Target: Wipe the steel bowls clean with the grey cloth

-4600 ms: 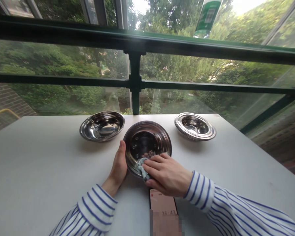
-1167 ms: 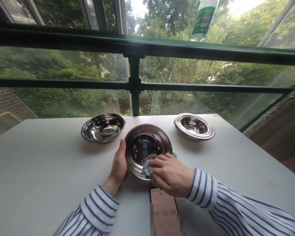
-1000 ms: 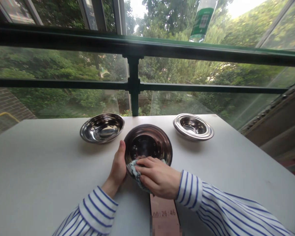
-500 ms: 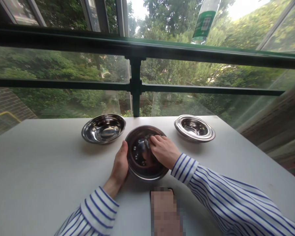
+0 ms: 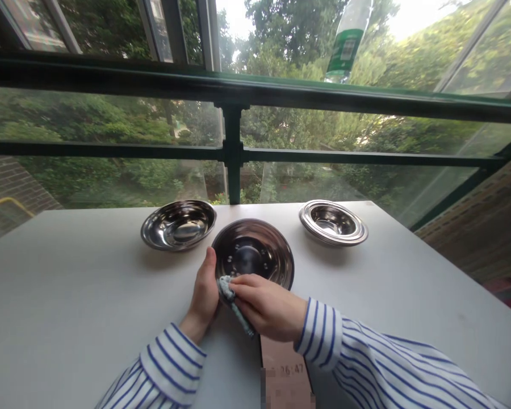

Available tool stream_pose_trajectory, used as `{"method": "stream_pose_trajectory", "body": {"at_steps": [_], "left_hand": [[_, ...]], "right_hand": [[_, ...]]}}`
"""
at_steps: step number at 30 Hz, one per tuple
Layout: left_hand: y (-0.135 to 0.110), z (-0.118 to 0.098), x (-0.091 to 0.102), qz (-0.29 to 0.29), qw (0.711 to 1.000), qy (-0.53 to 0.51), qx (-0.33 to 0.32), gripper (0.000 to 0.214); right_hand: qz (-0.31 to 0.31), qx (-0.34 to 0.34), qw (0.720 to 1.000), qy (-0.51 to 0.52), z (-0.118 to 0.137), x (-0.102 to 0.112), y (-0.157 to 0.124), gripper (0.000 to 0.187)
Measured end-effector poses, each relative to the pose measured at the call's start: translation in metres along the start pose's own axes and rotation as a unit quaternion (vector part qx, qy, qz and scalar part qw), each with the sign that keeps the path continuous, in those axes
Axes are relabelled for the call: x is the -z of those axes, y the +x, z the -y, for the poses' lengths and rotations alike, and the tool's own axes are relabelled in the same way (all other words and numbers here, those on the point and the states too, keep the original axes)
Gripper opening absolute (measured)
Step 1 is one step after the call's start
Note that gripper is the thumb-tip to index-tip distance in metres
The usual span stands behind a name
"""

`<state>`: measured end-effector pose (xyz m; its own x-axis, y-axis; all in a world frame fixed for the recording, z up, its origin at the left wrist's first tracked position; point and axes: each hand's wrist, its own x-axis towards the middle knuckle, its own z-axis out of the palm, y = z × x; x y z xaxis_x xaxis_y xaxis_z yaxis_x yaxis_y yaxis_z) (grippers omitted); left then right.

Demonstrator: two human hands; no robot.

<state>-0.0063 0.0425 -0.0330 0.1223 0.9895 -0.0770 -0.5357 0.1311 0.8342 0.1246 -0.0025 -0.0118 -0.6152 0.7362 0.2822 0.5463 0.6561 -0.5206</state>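
Observation:
A shiny steel bowl (image 5: 255, 236) is at the middle of the white table, tilted a little, with small bright reflections inside. My left hand (image 5: 205, 287) grips its left side, thumb up along the rim and the fingers hidden behind the wall. Pinched in my right hand (image 5: 268, 304) is a crumpled grey-green cloth (image 5: 227, 288), pressed on the bowl's near left rim beside my left hand. One end of the cloth hangs down outside the bowl.
A second steel bowl (image 5: 179, 227) stands at the back left of the table (image 5: 89, 307). Stacked steel bowls or a wide-rimmed one (image 5: 334, 222) stand back right. A phone (image 5: 286, 369) lies close in front. Beyond are a green railing (image 5: 153, 85) and a bottle (image 5: 347, 48).
My right hand has moved the cloth from inside the bowl, at its far right, to the near left rim. My left hand keeps its hold.

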Motion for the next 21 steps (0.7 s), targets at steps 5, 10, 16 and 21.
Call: {"method": "stream_pose_trajectory", "body": {"at_steps": [5, 10, 16, 21], "left_hand": [[0.004, -0.001, 0.002, 0.023, 1.0, 0.014, -0.015, 0.057], [0.005, -0.001, -0.001, 0.049, 0.998, 0.038, -0.007, 0.053], [0.001, -0.004, -0.006, 0.085, 0.993, -0.01, 0.079, 0.053], [0.001, -0.008, -0.007, 0.07, 0.993, -0.016, 0.091, 0.056]], "right_hand": [[0.098, -0.017, 0.976, -0.193, -0.015, 0.036, -0.033, 0.026], [0.087, 0.045, 0.921, -0.377, -0.057, 0.075, -0.028, 0.027], [0.082, 0.149, 0.897, -0.409, -0.077, 0.074, 0.021, 0.027], [0.082, 0.124, 0.907, -0.394, -0.073, 0.074, 0.005, 0.024]]}}
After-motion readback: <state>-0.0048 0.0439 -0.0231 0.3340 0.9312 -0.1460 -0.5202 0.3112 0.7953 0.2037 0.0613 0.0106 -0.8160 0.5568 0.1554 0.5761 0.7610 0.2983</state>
